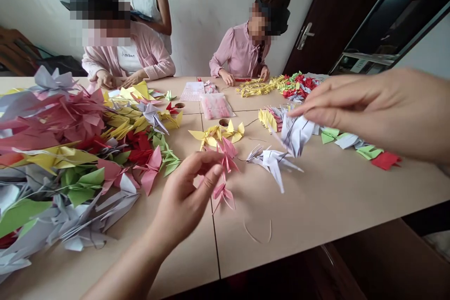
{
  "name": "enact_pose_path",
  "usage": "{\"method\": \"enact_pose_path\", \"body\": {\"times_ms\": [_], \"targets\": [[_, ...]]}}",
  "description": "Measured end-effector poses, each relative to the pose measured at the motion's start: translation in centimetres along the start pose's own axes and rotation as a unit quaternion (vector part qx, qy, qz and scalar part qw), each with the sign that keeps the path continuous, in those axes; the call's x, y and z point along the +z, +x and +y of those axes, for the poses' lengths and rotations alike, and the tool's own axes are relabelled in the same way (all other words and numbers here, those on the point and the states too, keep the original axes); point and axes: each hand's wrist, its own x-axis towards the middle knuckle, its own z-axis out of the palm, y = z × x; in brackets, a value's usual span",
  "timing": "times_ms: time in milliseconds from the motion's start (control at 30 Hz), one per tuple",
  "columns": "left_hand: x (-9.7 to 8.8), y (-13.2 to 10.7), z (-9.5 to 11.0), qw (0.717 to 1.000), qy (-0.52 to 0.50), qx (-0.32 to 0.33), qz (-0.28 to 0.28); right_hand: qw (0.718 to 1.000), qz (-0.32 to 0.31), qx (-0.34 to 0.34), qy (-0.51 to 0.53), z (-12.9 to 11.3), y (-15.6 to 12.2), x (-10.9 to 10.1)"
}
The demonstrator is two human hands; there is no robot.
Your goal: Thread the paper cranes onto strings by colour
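Observation:
My left hand (186,197) hovers over the beige table (316,206), thumb and fingers pinched on a string of pink paper cranes (225,168) that hangs down to the tabletop. My right hand (372,105) reaches in from the right, fingertips closed on a pale lavender paper crane (295,133) lifted a little above the table. Below it, between my two hands, a second lavender crane (272,161) lies on the table. Yellow cranes (218,135) sit just beyond the pink string.
A big heap of strung cranes (70,150) in several colours fills the table's left side. Folded green, white and red pieces (365,150) lie at the right. Two seated people (242,47) fold paper at the far edge; a third stands behind. A plastic bag (215,105) lies mid-table.

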Motion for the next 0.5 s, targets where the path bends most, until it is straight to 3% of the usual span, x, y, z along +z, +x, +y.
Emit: {"method": "enact_pose_path", "body": {"times_ms": [100, 200, 333, 467, 500], "targets": [[1.5, -1.0, 3.9, 0.995, -0.039, -0.025, -0.090, 0.992, -0.028, -0.075, 0.098, -3.0, -1.5, 2.0], [3.1, -2.2, 5.6, 0.989, -0.025, -0.043, -0.136, 0.978, -0.011, -0.131, 0.161, -5.1, -3.4, 4.1], [3.9, -3.6, 4.8, 0.992, -0.007, -0.013, -0.128, 0.959, 0.011, -0.172, 0.225, -6.9, -6.5, 6.6], [3.3, -5.0, 3.9, 0.991, 0.001, -0.041, -0.128, 0.952, 0.073, -0.056, 0.291, -8.0, -8.8, 9.0], [3.1, -5.2, 3.8, 0.992, 0.001, -0.041, -0.122, 0.944, 0.089, -0.078, 0.308, -8.2, -9.2, 9.6]]}}
